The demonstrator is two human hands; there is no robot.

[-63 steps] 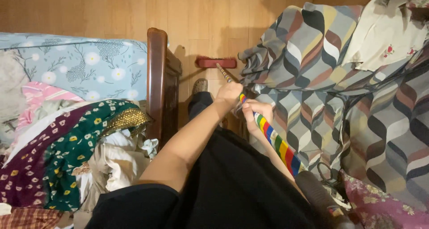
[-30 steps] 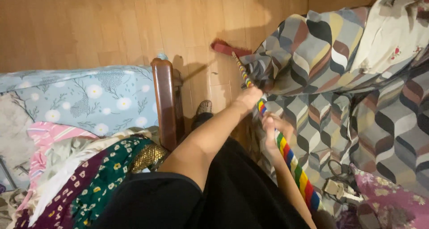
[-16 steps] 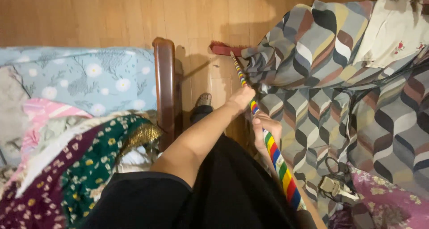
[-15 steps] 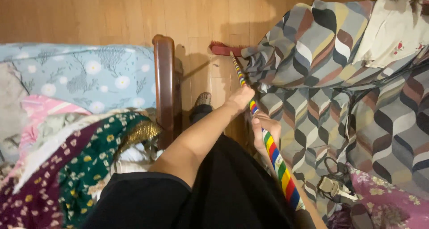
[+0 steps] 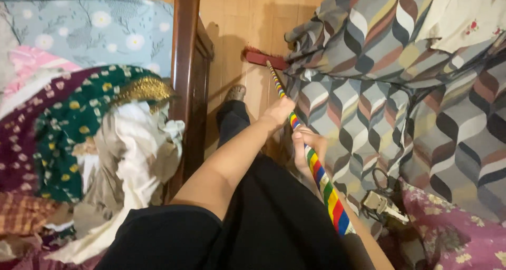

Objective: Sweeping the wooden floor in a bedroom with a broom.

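Both my hands grip the broom [image 5: 295, 127] in the gap between two beds.

Its rainbow-striped handle runs from near right to far left, red brush head on the wooden floor [image 5: 237, 17] touching the wavy-patterned bedcover [image 5: 379, 75]. My left hand [image 5: 278, 111] is clenched round the handle farther along, arm outstretched; my right hand [image 5: 308, 148] is wrapped round it nearer. The wooden bed frame [image 5: 184, 64] and the clothes pile [image 5: 89, 133] stand left.

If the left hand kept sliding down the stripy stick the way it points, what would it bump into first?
Probably the red brush head on the wooden floor; the left hand grips the striped handle, and nothing else shows between them.
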